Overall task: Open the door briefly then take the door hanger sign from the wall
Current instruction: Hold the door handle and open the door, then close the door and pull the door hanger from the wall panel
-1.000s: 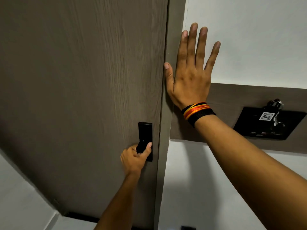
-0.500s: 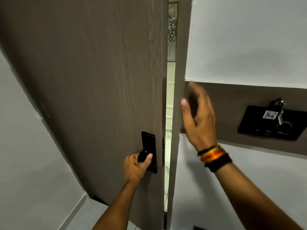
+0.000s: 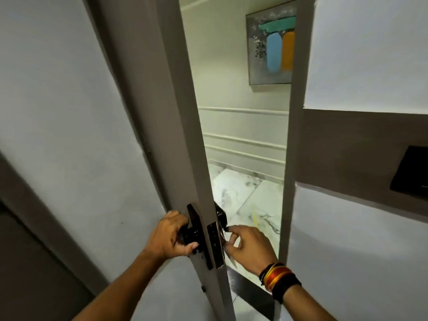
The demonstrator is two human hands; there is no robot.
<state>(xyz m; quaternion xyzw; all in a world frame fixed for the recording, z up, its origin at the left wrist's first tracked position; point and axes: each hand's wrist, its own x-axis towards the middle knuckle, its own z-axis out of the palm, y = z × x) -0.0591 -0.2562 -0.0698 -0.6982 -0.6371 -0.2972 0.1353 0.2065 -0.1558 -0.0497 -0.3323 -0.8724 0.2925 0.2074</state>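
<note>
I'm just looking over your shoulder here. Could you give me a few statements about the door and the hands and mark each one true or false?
1. The door stands open, showing a marble floor beyond. True.
2. The left hand grips the inside handle. True.
3. The right hand lies flat on the wall. False: it is at the door's edge, by the outer handle.
4. A painting hangs in the corridor. True.
5. The right wrist is bare. False: it wears bands.

Grey-brown door [image 3: 148, 112] swung open, edge-on; black handle [image 3: 193, 235] on near face.
</note>
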